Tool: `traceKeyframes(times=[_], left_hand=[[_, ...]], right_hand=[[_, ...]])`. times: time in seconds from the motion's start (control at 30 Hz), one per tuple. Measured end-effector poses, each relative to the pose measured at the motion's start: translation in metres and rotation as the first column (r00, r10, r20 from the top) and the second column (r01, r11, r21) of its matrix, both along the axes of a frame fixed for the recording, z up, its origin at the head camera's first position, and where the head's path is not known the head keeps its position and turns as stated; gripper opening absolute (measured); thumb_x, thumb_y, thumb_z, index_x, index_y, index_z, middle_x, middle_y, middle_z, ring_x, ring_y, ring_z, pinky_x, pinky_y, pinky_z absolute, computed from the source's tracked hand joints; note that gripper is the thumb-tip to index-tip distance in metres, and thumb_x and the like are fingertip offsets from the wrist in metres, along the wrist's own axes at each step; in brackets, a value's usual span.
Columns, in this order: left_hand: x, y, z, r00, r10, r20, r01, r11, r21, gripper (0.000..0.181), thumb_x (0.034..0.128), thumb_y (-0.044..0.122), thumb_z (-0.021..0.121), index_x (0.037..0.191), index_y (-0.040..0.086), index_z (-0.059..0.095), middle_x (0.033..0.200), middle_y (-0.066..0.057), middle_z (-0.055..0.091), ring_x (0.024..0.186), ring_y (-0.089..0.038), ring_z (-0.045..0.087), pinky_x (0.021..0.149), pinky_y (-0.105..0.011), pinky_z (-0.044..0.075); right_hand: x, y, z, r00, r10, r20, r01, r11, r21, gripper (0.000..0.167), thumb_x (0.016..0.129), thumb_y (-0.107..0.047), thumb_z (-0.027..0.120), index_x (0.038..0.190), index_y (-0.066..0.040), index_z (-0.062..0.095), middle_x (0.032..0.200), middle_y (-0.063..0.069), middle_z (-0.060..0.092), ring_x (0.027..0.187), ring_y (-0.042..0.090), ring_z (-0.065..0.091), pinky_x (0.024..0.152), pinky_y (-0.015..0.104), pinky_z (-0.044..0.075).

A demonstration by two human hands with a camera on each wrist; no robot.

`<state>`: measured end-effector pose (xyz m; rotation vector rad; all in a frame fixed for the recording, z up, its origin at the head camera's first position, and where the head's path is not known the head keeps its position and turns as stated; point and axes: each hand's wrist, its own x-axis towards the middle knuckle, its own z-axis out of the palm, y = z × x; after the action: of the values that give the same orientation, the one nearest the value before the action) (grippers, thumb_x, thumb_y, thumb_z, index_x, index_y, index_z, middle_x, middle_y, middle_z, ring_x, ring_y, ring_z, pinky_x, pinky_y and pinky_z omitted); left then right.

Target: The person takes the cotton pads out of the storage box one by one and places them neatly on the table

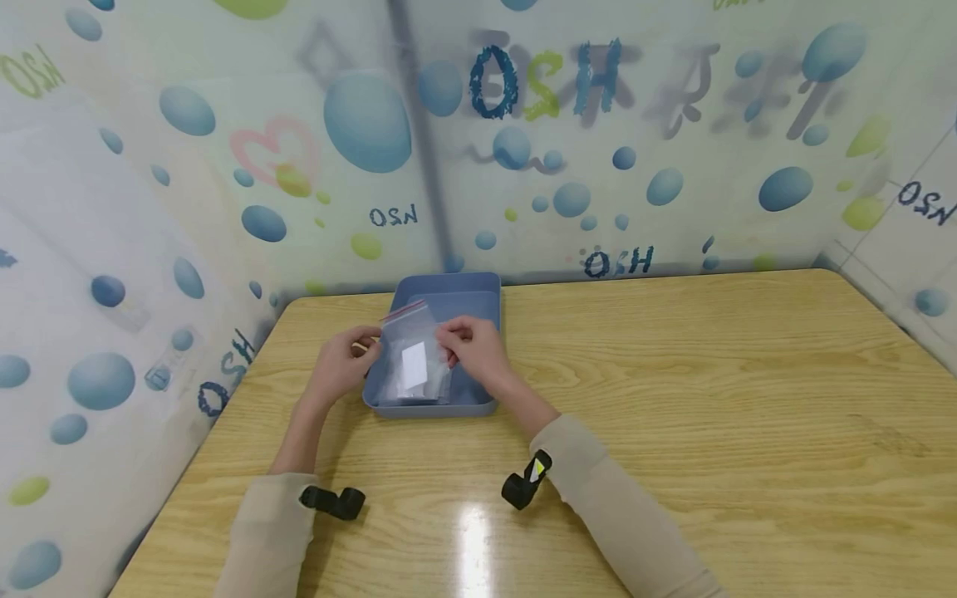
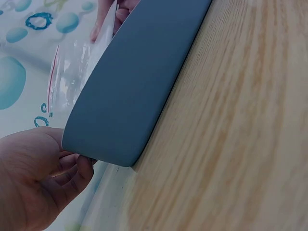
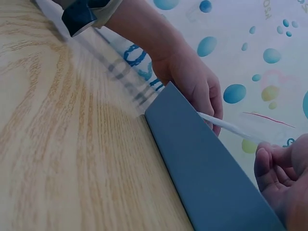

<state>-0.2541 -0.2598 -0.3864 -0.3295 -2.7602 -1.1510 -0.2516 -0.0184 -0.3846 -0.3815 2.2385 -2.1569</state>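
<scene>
A clear plastic zip bag (image 1: 414,365) with a red strip along its top stands tilted in a shallow blue tray (image 1: 489,303). A white label-like patch shows inside the bag. My right hand (image 1: 474,349) pinches the bag's right edge, above the tray. At the tray's left rim, my left hand (image 1: 345,365) has thumb and forefinger close together at the bag's left edge. In the left wrist view, the tray wall (image 2: 130,91) hides the tips of my left hand (image 2: 41,178). The right wrist view shows the bag's edge (image 3: 231,127) stretching between both hands.
The tray rests on a wood-grain table (image 1: 673,399), near its back left corner. Behind the table rises a wall covering (image 1: 553,191) printed with blue and green bubbles and lettering. It continues along the left side. Each sleeve carries a black wrist camera (image 1: 332,502).
</scene>
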Motion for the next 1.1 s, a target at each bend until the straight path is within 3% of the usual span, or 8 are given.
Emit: traceKeyframes(times=[0.3, 0.53, 0.9, 1.1], left_hand=[[0.0, 0.002, 0.0, 1.0, 0.004, -0.001, -0.004, 1.0, -0.013, 0.031, 0.1007, 0.011, 0.058, 0.127, -0.004, 0.065, 0.102, -0.019, 0.066, 0.087, -0.032, 0.067, 0.067, -0.031, 0.052], [0.0, 0.003, 0.001, 1.0, 0.01, -0.019, -0.01, 1.0, -0.003, 0.03, 0.0995, 0.009, 0.058, 0.125, -0.006, 0.065, 0.099, -0.019, 0.067, 0.086, -0.032, 0.067, 0.066, -0.029, 0.051], [0.001, 0.002, 0.001, 1.0, 0.01, -0.019, -0.01, 1.0, -0.002, 0.03, 0.0996, 0.008, 0.058, 0.125, -0.006, 0.065, 0.098, -0.018, 0.067, 0.084, -0.031, 0.067, 0.063, -0.026, 0.05], [0.0, 0.002, 0.001, 1.0, 0.012, -0.02, -0.012, 1.0, 0.0, 0.03, 0.0994, 0.007, 0.058, 0.125, -0.006, 0.065, 0.097, -0.019, 0.067, 0.085, -0.032, 0.067, 0.064, -0.026, 0.049]], right_hand=[[-0.002, 0.012, 0.006, 0.998, 0.003, 0.059, -0.001, 0.999, -0.037, 0.02, 0.1, -0.007, 0.064, 0.109, 0.009, 0.068, 0.081, 0.008, 0.064, 0.062, 0.012, 0.058, 0.062, 0.026, 0.053], [-0.007, 0.023, 0.008, 0.997, -0.024, 0.072, 0.028, 0.998, -0.058, 0.021, 0.1, -0.009, 0.064, 0.11, 0.009, 0.067, 0.081, 0.008, 0.064, 0.064, 0.011, 0.058, 0.061, 0.024, 0.051], [-0.013, 0.041, 0.016, 0.997, -0.008, 0.071, 0.013, 0.998, -0.065, 0.025, 0.101, -0.011, 0.062, 0.115, 0.009, 0.066, 0.084, 0.007, 0.064, 0.068, 0.011, 0.06, 0.065, 0.022, 0.051], [-0.017, 0.05, 0.018, 0.993, -0.039, 0.115, 0.049, 0.996, -0.081, 0.026, 0.101, -0.014, 0.063, 0.116, 0.007, 0.067, 0.085, 0.005, 0.063, 0.071, 0.011, 0.059, 0.065, 0.021, 0.05]])
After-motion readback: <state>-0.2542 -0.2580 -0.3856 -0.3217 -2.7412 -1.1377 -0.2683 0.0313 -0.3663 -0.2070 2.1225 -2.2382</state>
